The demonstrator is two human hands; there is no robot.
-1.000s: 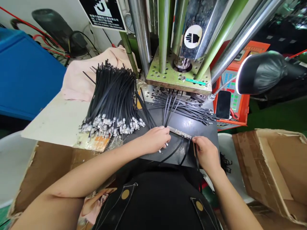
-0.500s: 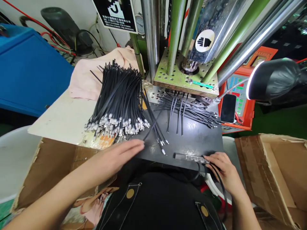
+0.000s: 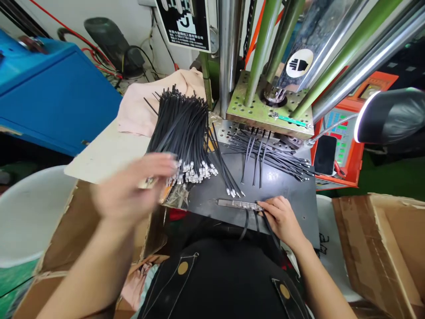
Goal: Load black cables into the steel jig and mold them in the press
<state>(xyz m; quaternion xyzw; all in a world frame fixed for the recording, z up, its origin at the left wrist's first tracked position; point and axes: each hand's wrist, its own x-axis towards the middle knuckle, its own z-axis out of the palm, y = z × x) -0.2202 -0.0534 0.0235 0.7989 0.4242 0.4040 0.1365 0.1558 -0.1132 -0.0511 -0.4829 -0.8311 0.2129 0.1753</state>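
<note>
My left hand (image 3: 133, 186) is blurred by motion, fingers stretched out toward the metal-tipped ends of a big bundle of black cable ties (image 3: 181, 133). My right hand (image 3: 280, 218) rests on the black work plate (image 3: 285, 190), fingers pinched on the right end of a narrow metal strip (image 3: 237, 204) from which black ties hang over the plate's front edge. A few loose ties (image 3: 229, 177) lie between bundle and strip. More ties (image 3: 265, 153) fan out from under the press.
A press with steel and green columns (image 3: 268, 110) stands behind the plate. An orange control box (image 3: 345, 141) with a phone (image 3: 324, 148) is at right, a black lamp (image 3: 392, 117) above it. Cardboard boxes (image 3: 381, 248) flank me; a blue cabinet (image 3: 56, 97) is at left.
My left hand has swung left and up from the strip to the bundle's ends. My right hand dragged the metal strip toward the plate's front edge. The view shifted left.
</note>
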